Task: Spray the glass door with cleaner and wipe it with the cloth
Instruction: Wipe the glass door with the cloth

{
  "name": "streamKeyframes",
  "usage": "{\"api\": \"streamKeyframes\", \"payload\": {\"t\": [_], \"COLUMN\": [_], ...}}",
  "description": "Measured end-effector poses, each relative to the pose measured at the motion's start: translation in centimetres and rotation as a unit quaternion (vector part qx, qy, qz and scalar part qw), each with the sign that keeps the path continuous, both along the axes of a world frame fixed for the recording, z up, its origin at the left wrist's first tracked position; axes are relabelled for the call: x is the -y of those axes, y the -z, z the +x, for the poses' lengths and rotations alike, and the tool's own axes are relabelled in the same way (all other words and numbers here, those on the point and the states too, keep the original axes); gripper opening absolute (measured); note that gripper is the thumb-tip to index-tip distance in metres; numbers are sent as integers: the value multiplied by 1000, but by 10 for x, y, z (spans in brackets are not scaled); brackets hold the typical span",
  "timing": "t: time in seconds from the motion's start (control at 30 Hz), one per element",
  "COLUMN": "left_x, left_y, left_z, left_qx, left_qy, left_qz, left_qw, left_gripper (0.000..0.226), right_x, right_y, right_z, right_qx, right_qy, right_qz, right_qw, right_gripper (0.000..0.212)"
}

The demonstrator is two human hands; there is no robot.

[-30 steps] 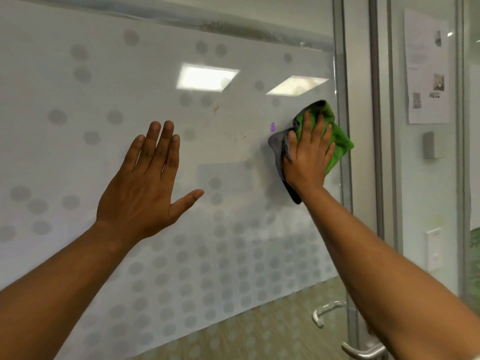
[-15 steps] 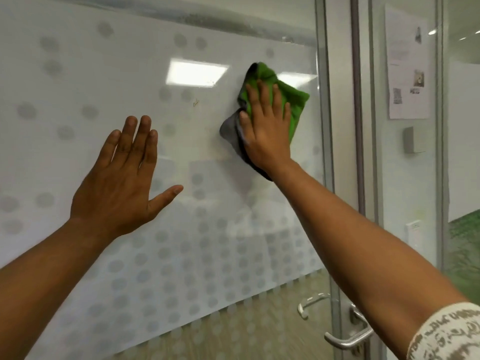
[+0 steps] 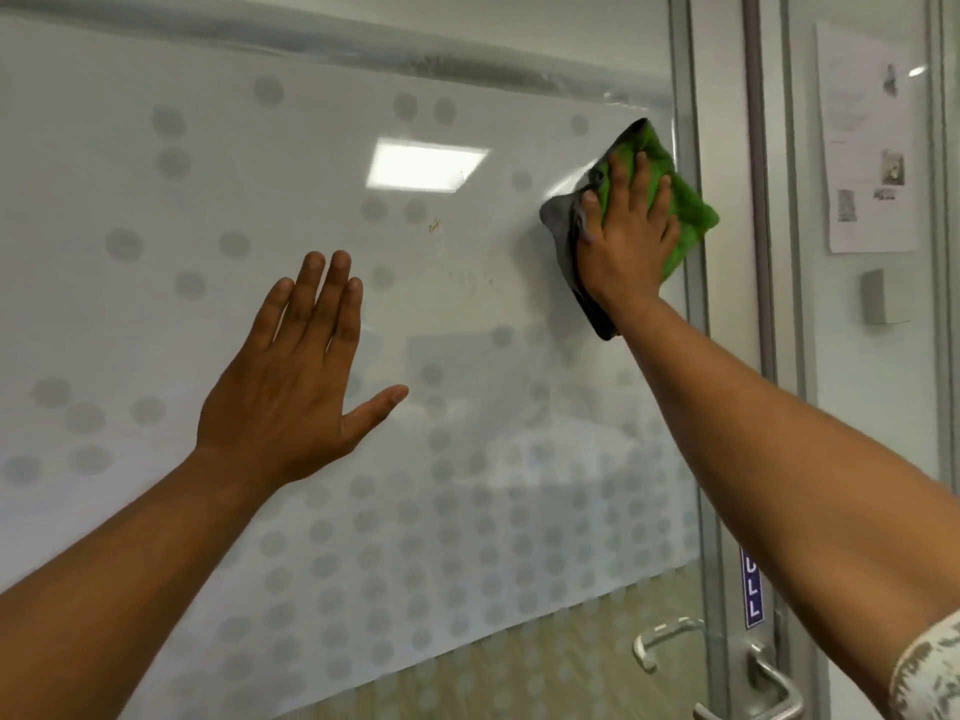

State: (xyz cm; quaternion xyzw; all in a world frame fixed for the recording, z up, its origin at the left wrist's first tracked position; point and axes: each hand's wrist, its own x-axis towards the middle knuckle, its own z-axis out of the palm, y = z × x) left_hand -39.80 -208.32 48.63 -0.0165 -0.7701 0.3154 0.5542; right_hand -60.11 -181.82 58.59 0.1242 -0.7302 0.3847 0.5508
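Note:
The frosted glass door (image 3: 156,304) with grey dots fills the left and middle of the view. My right hand (image 3: 626,241) presses a green and grey cloth (image 3: 685,205) flat against the glass near the door's upper right edge, fingers straight and spread. My left hand (image 3: 296,376) lies flat on the glass lower and to the left, fingers straight, thumb out, holding nothing. A small brownish mark (image 3: 434,226) and faint specks sit on the glass between the hands. No spray bottle is in view.
The metal door frame (image 3: 693,330) runs vertically just right of the cloth. A lever handle (image 3: 769,688) and a blue PULL sticker (image 3: 751,589) are at the lower right. A paper notice (image 3: 867,142) and a small grey box (image 3: 880,296) hang on the right glass panel.
My right hand slid the cloth left and up across the glass, then back right toward the frame edge. My left hand stayed flat on the glass.

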Motion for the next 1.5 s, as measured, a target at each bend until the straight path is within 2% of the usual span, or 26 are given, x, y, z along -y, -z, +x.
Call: {"api": "streamKeyframes", "payload": {"t": [0.1,0.23,0.3,0.43,0.53,0.63,0.77,0.93,1.1,1.23,1.5], "left_x": [-1,0,-1,0,-1,-2,-3,-2,0,2,3], "left_y": [0,0,0,0,0,-1,-2,-1,-1,-1,0], "left_z": [0,1,2,2,1,1,3,1,1,-1,0], "left_qx": [3,4,7,7,12,12,7,3,6,6,4], "left_qy": [-2,6,8,-3,-3,-1,8,9,3,3,16], "left_qz": [5,11,13,17,13,9,7,5,5,4,9], "left_qw": [1000,1000,1000,1000,1000,1000,1000,1000,1000,1000,1000], "left_gripper": [98,99,98,98,98,98,99,100,99,99,99], "right_x": [23,44,37,39,58,80,110,108,99,76,58], "right_y": [4,28,29,11,1,10,32,21,-19,-47,-35], "right_z": [19,36,31,28,42,64,89,87,78,59,43], "right_qx": [-33,-132,-137,-90,-60,-121,-206,-218,-133,-71,38], "right_qy": [-7,-8,-22,0,-32,-17,-6,26,13,10,33], "right_qz": [47,163,187,100,46,116,254,292,189,100,-87], "right_qw": [998,978,973,991,997,986,945,931,973,992,995], "right_gripper": [58,58,60,59,54,56,59,62,64,62,57]}}
